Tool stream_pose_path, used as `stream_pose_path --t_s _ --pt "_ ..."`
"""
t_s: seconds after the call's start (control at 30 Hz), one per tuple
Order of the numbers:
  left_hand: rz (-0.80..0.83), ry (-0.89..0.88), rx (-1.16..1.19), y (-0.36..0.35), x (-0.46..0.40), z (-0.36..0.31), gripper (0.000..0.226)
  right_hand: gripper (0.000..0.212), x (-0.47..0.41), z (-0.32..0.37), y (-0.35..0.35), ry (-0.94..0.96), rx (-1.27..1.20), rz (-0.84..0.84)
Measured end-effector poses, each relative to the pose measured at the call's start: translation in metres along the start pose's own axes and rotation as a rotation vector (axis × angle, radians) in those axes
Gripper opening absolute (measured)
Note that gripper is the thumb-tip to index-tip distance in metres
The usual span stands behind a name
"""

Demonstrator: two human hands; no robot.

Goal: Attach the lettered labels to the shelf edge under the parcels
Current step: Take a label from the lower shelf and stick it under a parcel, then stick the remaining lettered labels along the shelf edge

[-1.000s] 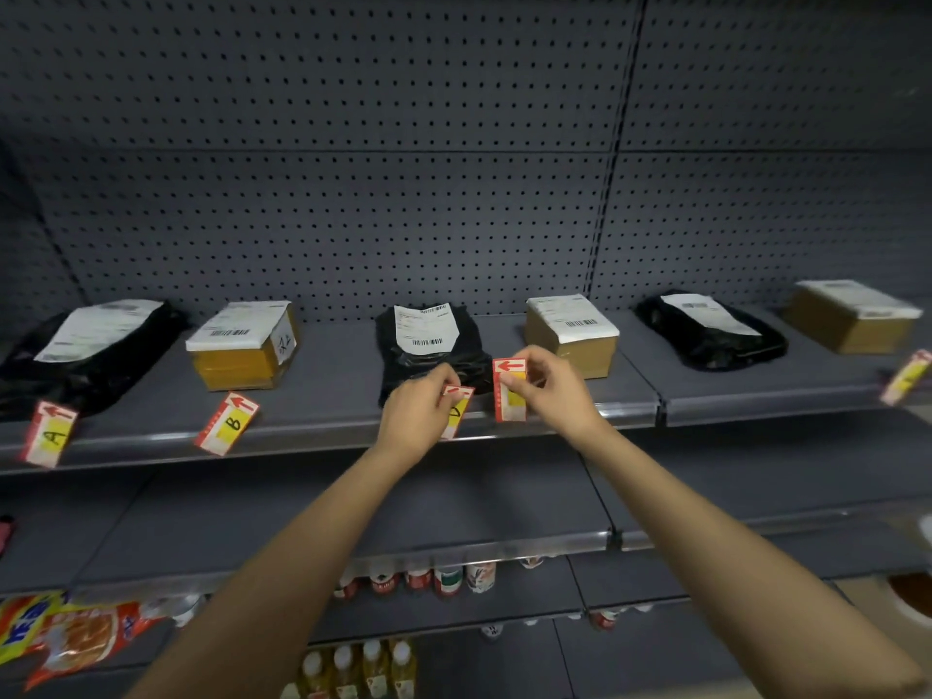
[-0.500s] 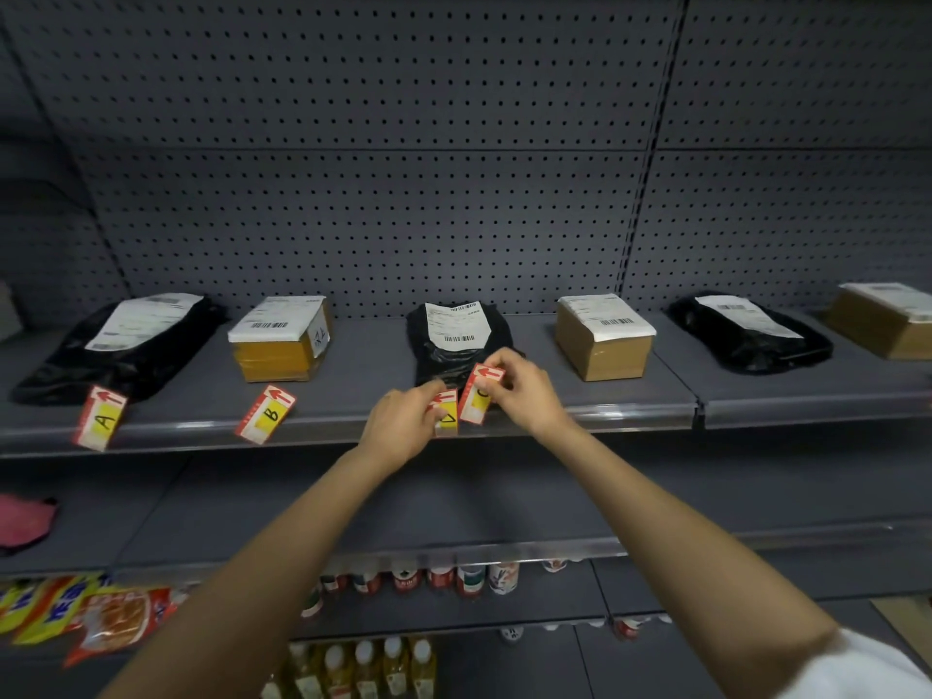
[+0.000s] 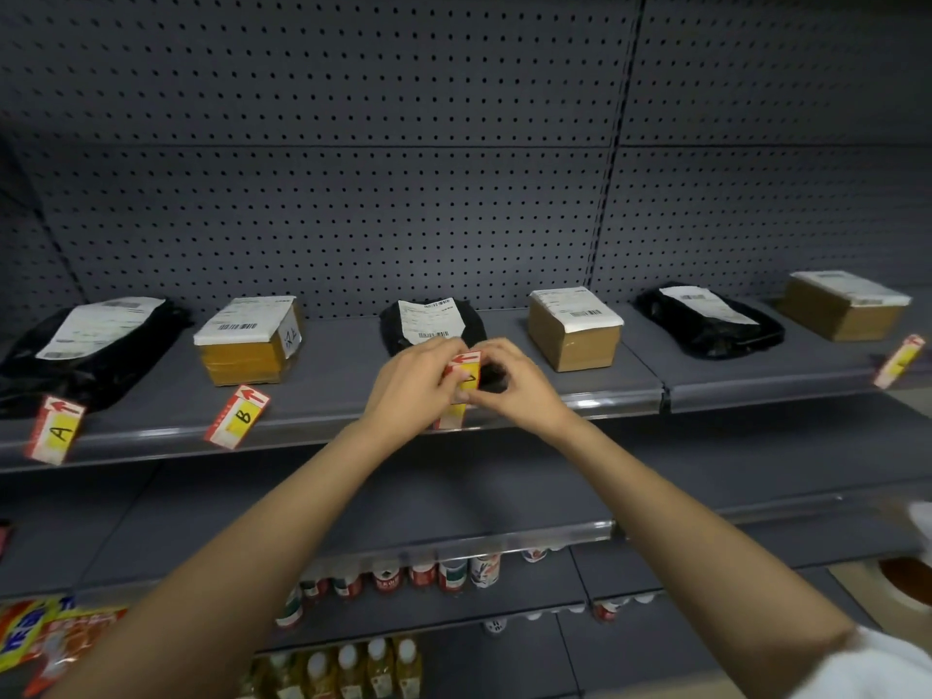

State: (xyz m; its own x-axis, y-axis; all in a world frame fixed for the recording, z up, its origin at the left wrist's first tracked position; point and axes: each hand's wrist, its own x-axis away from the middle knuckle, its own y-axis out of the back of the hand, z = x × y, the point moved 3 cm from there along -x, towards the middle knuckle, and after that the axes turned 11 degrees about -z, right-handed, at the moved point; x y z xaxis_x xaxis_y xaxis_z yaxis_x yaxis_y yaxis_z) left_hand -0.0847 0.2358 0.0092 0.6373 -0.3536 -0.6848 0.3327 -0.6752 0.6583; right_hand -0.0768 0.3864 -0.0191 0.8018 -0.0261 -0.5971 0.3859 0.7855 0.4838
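Observation:
Several parcels sit in a row on the grey shelf (image 3: 323, 391). Red-and-yellow label A (image 3: 54, 429) hangs on the shelf edge under the left black bag (image 3: 85, 350). Label B (image 3: 237, 417) hangs tilted under the yellow-taped box (image 3: 249, 340). Both my hands meet in front of the middle black bag (image 3: 433, 320). My left hand (image 3: 411, 383) and my right hand (image 3: 519, 383) pinch red-and-yellow labels (image 3: 465, 370) held together, one reaching down to the shelf edge (image 3: 456, 413). Its letter is partly hidden by my fingers.
A brown box (image 3: 575, 327), another black bag (image 3: 708, 320) and a second brown box (image 3: 842, 305) lie to the right. One more label (image 3: 900, 360) hangs at the far right edge. Lower shelves hold cans (image 3: 428, 577), bottles (image 3: 348, 668) and snack packets (image 3: 45, 638).
My hands moved together from two separate labels into one pinch in front of the middle black bag. The camera view swung slightly left, then back right.

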Motion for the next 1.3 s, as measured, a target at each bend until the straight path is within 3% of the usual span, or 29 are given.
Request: stream_pose_path --t_s 0.1,0.37,0.53,0.67,0.9,1.13,1.3 --pt "0.019 -0.015 0.003 -0.017 -0.009 -0.022 0.014 0.025 0.006 -0.004 0.020 -0.069 0.005 -0.063" --pt "0.019 0.040 0.194 -0.075 -0.022 -0.078 0.026 0.022 0.036 -0.045 0.096 -0.260 -0.140 -0.111" --pt "0.007 0.057 0.123 -0.106 -0.020 -0.087 0.023 0.009 0.039 -0.081 0.139 -0.338 -0.174 -0.162" --pt "-0.022 0.227 0.089 -0.135 -0.008 -0.086 0.019 0.002 0.037 -0.109 0.165 -0.346 -0.098 -0.154" --pt "-0.212 0.525 0.066 -0.156 -0.002 -0.098 0.023 0.016 0.015 -0.138 0.191 -0.270 -0.089 -0.026" --pt "-0.189 0.509 -0.196 -0.167 0.012 -0.107 0.041 0.018 0.015 -0.142 0.172 -0.198 -0.110 0.079" --pt "-0.187 0.508 -0.235 -0.174 0.012 -0.105 0.046 0.014 0.017 -0.142 0.165 -0.203 -0.122 0.086"
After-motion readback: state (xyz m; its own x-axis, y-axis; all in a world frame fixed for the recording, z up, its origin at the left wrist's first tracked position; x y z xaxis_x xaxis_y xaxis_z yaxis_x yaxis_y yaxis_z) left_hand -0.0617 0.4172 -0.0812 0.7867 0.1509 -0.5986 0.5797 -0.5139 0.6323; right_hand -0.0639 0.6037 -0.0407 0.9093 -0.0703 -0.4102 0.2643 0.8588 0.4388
